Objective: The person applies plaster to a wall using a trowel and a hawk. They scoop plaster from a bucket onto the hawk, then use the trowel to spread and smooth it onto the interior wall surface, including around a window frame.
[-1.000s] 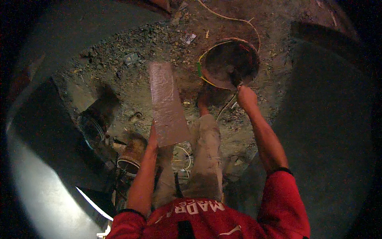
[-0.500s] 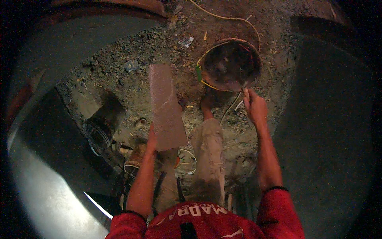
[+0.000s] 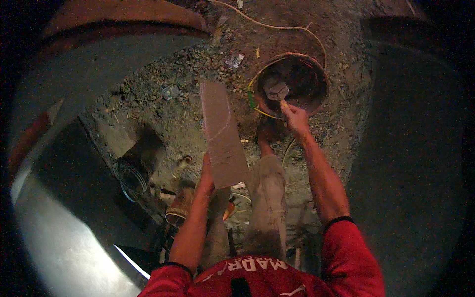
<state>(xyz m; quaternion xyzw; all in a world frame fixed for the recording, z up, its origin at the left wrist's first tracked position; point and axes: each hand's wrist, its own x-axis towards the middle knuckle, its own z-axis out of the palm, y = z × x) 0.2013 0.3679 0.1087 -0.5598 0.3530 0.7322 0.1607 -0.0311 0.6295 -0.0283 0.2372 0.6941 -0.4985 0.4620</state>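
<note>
My left hand [image 3: 208, 171] is closed at the underside of a long, flat plasterer's float [image 3: 223, 133], its brown-grey face turned up and its grip hidden below. The float hangs before my left leg, tilted slightly. My right hand [image 3: 298, 121] grips the short handle of a trowel [image 3: 284, 92]. The trowel's blade carries a grey lump that looks like mortar, and it sits over the mouth of a round dark bucket [image 3: 320, 94]. A yellow wire handle with a green grip runs along the bucket's left side.
Gravelly ground [image 3: 148, 79] lies around my feet. A dark cylinder-like container [image 3: 132, 168] lies tipped at left, with a rusty can [image 3: 179, 208] nearer me. A pale cable [image 3: 267, 21] snakes behind the bucket. Grey surfaces flank both sides, the right one [image 3: 410, 133] in shadow.
My right hand has moved left and slightly up, bringing the loaded trowel blade into sight over the bucket. The float and my left hand have shifted slightly right in view.
</note>
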